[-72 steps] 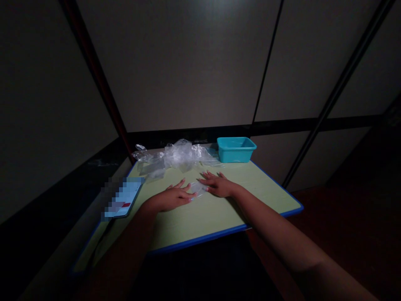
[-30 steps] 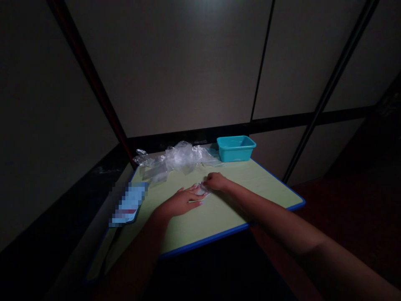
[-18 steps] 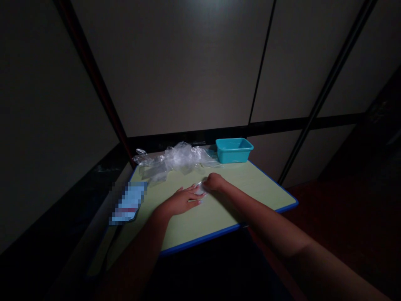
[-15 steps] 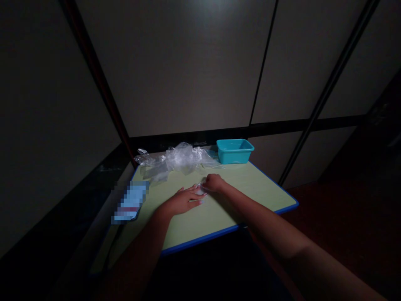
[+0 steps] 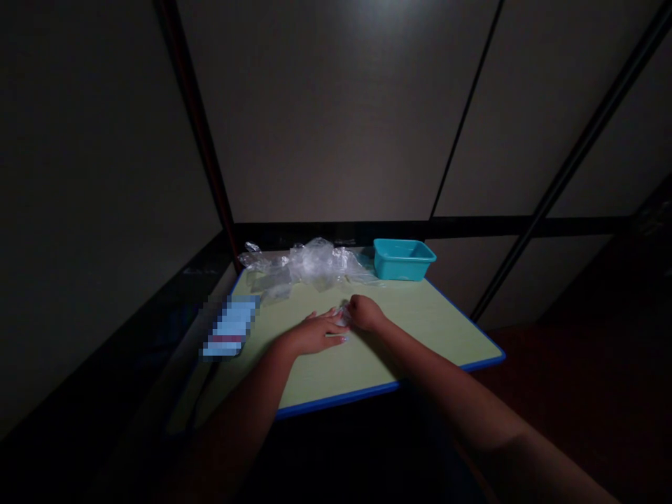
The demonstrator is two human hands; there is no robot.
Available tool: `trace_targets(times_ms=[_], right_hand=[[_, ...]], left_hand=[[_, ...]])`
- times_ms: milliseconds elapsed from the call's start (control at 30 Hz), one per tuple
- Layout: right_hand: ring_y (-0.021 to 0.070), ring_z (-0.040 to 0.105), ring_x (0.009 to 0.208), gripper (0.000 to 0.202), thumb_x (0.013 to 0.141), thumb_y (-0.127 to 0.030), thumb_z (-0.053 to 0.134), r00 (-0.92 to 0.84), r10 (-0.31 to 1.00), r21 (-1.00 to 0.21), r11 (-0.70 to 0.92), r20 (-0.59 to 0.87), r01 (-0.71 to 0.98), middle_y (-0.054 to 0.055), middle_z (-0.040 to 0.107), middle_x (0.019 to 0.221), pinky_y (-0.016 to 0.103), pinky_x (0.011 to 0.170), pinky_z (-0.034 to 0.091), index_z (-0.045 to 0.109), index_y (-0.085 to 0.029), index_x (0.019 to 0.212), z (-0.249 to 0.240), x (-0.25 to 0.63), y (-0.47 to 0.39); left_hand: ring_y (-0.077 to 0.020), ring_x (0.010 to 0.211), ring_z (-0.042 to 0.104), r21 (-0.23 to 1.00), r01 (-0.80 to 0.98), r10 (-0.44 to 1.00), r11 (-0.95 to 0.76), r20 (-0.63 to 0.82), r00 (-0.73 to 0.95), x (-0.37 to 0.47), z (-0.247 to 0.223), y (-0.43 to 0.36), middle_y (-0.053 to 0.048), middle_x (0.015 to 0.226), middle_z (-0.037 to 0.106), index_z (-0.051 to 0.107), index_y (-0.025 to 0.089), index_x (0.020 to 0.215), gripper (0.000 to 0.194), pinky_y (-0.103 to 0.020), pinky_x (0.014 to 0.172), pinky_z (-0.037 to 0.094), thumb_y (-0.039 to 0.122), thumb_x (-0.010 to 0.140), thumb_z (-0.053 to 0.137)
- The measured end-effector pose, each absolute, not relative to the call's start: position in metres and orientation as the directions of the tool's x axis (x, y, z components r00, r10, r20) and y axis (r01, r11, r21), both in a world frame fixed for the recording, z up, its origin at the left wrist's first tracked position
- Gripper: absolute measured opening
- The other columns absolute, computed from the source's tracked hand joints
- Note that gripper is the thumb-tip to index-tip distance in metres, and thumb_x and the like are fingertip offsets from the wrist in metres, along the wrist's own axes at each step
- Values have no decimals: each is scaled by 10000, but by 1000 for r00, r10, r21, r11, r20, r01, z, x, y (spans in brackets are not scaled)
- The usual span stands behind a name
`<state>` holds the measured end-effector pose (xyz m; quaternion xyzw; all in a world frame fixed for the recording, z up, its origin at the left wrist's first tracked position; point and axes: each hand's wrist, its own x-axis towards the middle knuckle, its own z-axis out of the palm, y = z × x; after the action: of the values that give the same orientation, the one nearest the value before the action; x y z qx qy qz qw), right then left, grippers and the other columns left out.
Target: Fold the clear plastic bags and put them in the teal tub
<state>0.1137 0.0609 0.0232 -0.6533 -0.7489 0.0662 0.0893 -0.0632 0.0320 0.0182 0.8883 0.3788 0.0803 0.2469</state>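
Note:
On the pale yellow-green tabletop, a small whitish, see-through piece that looks like plastic [image 5: 344, 318] lies between my two hands. My left hand [image 5: 315, 334] rests flat with its fingers spread, the fingertips pressing on the left side of that piece. From the right, my right hand [image 5: 367, 313] is closed in a pinch at the piece's other edge. Its fingertips are mostly hidden behind the knuckles, and much of the small piece is covered by my fingers.
Crumpled clear plastic bags [image 5: 315, 262] lie along the back of the table [image 5: 430, 343]. A turquoise basin [image 5: 403, 262] stands at the back right. A phone with a blurred screen [image 5: 234, 325] is on the left. Panelled cabinet doors [image 5: 336, 126] rise behind.
The whole view has tilted and shifted slightly, so the table and its things appear a little further right. My hands keep nearly the same pose around the small plastic piece.

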Motion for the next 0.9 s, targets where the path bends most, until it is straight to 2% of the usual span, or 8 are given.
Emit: trace_targets(times_ms=[100,167,267,367,500,600,700,900], right_hand=[[197,627,850,278,906,-287,395,-104,991,-224,121,84,967,130,680,977,253,615,355,624,-152,983,22,113,58],[196,628,839,264,914,-285,383,-96,990,-232,118,107,966,120,681,965,252,610,349,607,-165,983,22,113,58],[191,625,811,242,926,-283,368,-117,984,-227,147,138,963,103,681,944,252,599,332,577,-182,997,25,113,58],[185,613,772,239,936,-301,358,-192,964,-225,231,184,947,91,683,912,250,586,310,555,-185,1007,31,113,56],[165,587,740,214,923,-300,400,-399,888,-263,451,230,853,61,677,854,232,591,299,561,-177,991,44,114,53],[163,571,719,222,916,-315,413,-470,845,-279,530,255,801,53,665,815,231,597,302,575,-175,973,56,117,52],[162,560,710,231,917,-325,408,-500,821,-278,566,277,776,48,656,798,231,603,305,578,-179,972,64,120,55],[167,538,722,242,920,-324,394,-521,797,-200,589,305,783,54,657,829,243,628,303,580,-179,973,64,129,63]], left_hand=[[-234,1329,350,555,556,714,-619,101,693,-61,20,34,-63,1312,553,671,250,1088,295,-440,1088,231,366,874,505],[-214,1170,520,591,525,746,-612,214,630,-59,22,35,-55,1111,675,719,215,915,261,-354,1036,336,325,877,486],[-200,987,598,643,546,837,-537,327,438,-58,23,39,-58,986,685,697,192,842,229,-317,924,435,290,859,490],[-209,1023,580,720,515,885,-465,399,241,-57,20,44,-72,1061,649,644,185,976,205,-340,924,441,267,821,537],[-214,1119,545,875,287,918,-390,344,197,-55,16,50,-92,1204,598,561,172,1136,352,-355,959,425,276,800,574],[-232,987,610,949,126,924,-287,240,299,-56,17,51,-109,1043,670,623,121,1016,347,-362,889,456,393,810,563],[-237,849,638,981,58,929,-184,155,337,-59,20,47,-90,858,702,668,102,874,432,-369,828,462,512,756,604],[-257,835,670,997,-77,920,-4,34,391,-55,26,36,-103,837,722,682,98,840,491,-398,891,451,540,628,716]])
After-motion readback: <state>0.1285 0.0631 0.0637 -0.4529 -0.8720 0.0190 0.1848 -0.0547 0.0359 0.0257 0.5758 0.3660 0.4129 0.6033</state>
